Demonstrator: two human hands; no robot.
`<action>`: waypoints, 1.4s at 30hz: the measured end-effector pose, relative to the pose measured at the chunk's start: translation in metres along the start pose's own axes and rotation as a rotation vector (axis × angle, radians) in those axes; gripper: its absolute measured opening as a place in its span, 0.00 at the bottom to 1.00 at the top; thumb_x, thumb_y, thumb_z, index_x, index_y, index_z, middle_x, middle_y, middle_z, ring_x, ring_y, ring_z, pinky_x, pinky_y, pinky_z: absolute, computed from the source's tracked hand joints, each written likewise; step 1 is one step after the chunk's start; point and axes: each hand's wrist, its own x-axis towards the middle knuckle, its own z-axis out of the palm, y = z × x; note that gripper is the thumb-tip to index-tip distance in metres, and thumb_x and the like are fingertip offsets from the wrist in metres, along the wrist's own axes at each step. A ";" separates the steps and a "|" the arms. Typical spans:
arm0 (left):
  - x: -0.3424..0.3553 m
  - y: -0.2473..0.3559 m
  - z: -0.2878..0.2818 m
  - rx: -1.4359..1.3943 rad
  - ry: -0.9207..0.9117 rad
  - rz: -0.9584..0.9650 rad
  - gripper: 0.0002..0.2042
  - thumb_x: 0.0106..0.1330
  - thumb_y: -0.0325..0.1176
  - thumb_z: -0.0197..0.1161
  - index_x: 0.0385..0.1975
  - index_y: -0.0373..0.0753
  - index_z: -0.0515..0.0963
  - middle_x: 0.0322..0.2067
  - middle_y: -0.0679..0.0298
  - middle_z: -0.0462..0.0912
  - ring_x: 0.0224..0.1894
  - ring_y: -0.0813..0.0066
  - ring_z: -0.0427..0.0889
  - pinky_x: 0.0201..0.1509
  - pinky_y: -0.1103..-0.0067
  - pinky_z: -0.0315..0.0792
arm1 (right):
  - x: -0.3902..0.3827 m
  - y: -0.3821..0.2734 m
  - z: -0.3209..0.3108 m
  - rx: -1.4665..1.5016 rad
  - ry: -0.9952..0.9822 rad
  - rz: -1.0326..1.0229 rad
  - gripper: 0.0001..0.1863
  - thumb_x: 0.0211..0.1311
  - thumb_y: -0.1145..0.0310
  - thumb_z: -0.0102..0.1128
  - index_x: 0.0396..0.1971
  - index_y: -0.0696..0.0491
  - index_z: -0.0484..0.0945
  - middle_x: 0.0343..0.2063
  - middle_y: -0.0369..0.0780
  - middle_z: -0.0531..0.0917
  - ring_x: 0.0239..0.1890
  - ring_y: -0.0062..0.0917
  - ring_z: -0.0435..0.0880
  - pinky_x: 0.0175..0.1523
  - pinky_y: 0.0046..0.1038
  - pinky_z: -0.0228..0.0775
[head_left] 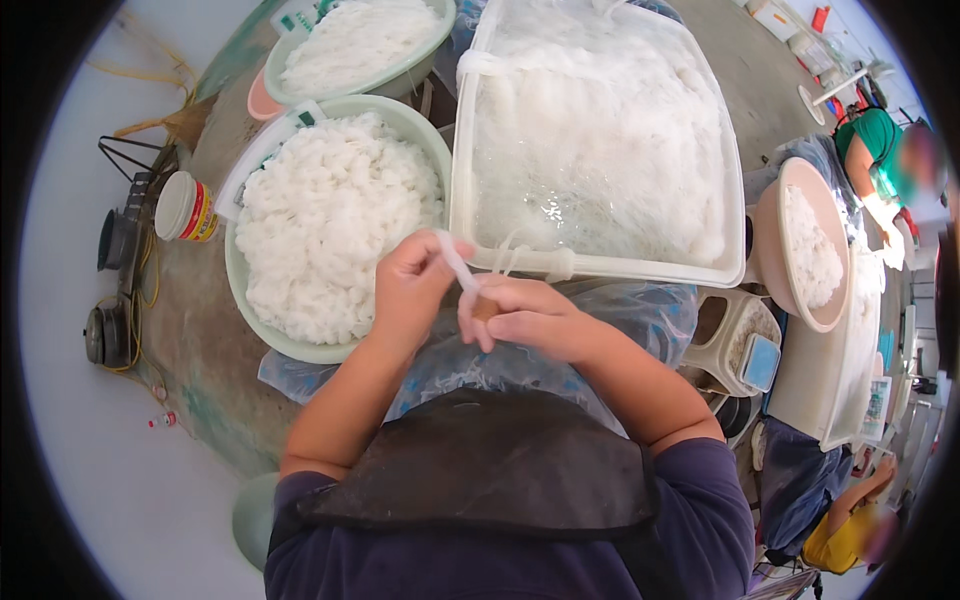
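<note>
My left hand is closed in a pinch on the upper part of a thin white strip of wet-looking fibre. The strip slants down to my right hand, whose fingers are curled around its lower end. A small brownish patch shows between the right fingers; I cannot tell what it is. Both hands are just in front of a white rectangular tub of water with a thick layer of white fibre in it. Left of them stands a pale green basin heaped with white fluffy clumps.
Behind it is another green basin of white fibre. To the right are a pink basin, a beige stool and two people in green and yellow tops. A white bucket stands at left. Clear plastic sheeting lies below the tub.
</note>
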 end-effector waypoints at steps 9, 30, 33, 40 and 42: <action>-0.002 -0.001 0.009 -0.257 -0.205 -0.142 0.18 0.69 0.39 0.59 0.50 0.31 0.78 0.47 0.60 0.81 0.59 0.66 0.74 0.68 0.68 0.59 | 0.010 0.047 -0.012 -0.925 0.407 -0.276 0.09 0.57 0.68 0.57 0.34 0.57 0.75 0.31 0.48 0.76 0.38 0.44 0.76 0.47 0.39 0.67; -0.016 0.022 0.017 -0.240 -0.129 0.171 0.08 0.78 0.37 0.37 0.47 0.43 0.60 0.55 0.39 0.71 0.48 0.58 0.81 0.53 0.63 0.75 | -0.003 0.019 -0.031 -0.612 0.070 0.030 0.12 0.52 0.62 0.56 0.29 0.56 0.77 0.25 0.42 0.75 0.32 0.33 0.76 0.39 0.33 0.68; -0.005 0.047 0.000 -0.583 -0.266 -0.264 0.08 0.77 0.38 0.41 0.47 0.44 0.62 0.44 0.47 0.75 0.42 0.69 0.79 0.52 0.66 0.75 | -0.005 0.050 -0.004 -0.634 0.115 -0.052 0.12 0.57 0.62 0.50 0.27 0.56 0.76 0.27 0.49 0.78 0.34 0.46 0.77 0.40 0.40 0.69; 0.027 0.033 -0.061 0.659 -0.183 0.025 0.12 0.69 0.31 0.49 0.50 0.42 0.71 0.53 0.52 0.77 0.46 0.63 0.79 0.55 0.66 0.70 | 0.032 0.006 -0.058 -0.797 0.536 -0.190 0.11 0.51 0.67 0.46 0.24 0.59 0.73 0.23 0.53 0.74 0.30 0.49 0.74 0.37 0.44 0.66; 0.026 0.028 -0.058 0.929 -0.056 0.316 0.15 0.67 0.29 0.52 0.53 0.43 0.72 0.51 0.53 0.78 0.48 0.61 0.79 0.56 0.66 0.70 | 0.038 0.013 -0.053 -0.862 0.379 -0.183 0.10 0.51 0.67 0.48 0.25 0.59 0.75 0.24 0.53 0.75 0.31 0.48 0.74 0.39 0.43 0.68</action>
